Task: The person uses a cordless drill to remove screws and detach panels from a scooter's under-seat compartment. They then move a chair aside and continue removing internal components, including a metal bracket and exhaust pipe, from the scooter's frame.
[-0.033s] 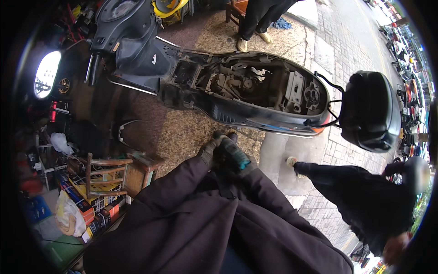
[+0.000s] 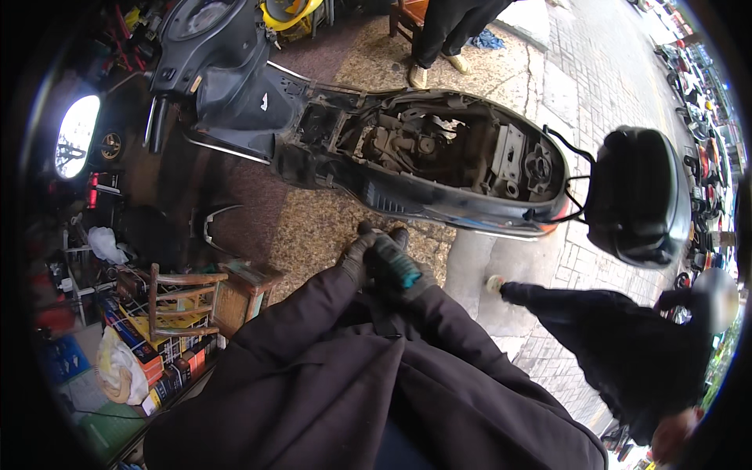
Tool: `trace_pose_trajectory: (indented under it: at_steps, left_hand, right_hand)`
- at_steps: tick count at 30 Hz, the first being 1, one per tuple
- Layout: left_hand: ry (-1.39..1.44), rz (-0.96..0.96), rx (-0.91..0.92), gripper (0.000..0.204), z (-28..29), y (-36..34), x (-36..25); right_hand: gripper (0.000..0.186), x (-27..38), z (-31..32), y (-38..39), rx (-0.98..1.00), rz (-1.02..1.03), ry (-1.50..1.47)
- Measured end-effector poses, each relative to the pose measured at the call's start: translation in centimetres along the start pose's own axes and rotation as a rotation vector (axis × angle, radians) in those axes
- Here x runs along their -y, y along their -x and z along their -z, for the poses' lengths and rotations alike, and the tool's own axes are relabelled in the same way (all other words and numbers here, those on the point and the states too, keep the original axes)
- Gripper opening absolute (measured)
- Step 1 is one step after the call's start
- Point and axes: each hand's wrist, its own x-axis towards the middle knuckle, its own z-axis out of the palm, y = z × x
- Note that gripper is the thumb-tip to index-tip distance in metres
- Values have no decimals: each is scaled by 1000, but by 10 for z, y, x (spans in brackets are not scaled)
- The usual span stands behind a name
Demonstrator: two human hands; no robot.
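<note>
A dark and teal object [image 2: 398,269], possibly a power tool by its shape, is held just below the middle of the view, toward six o'clock. Its near end is grasped by the right hand [image 2: 423,284], whose fingers are mostly hidden beneath it. Its far end, pointed toward eleven o'clock, is met by the left hand [image 2: 356,258]; whether that grip is clenched or loose cannot be told. Both hands (seemingly gloved in grey) are joined to dark sleeves [image 2: 294,313] at five and seven o'clock. Speckled floor [image 2: 309,239] is seen just past them.

Beyond, a dark scooter [image 2: 392,200] is stretched from ten to three o'clock, its seat area uncovered and its grimy inner parts exposed. A black top case [image 2: 636,196] is mounted at its rear, near three o'clock. At eight o'clock, a worn wooden chair [image 2: 239,301] is placed beside stacked colourful boxes [image 2: 182,374]. The dark-trousered legs [image 2: 442,35] of a bystander are seen near one o'clock, and another person [image 2: 619,341], dressed in black, at four o'clock.
</note>
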Motion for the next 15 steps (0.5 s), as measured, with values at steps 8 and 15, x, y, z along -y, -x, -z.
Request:
trace_pose_trajectory:
  at_steps: [8, 15]
  left_hand:
    - [44, -183, -267, 39, 2, -75, -82]
    - [-585, -500, -534, 54, 36, -154, -166]
  right_hand:
    - [97, 69, -15, -79, 134, 18, 689]
    - [62, 96, 8, -109, -12, -234, 465]
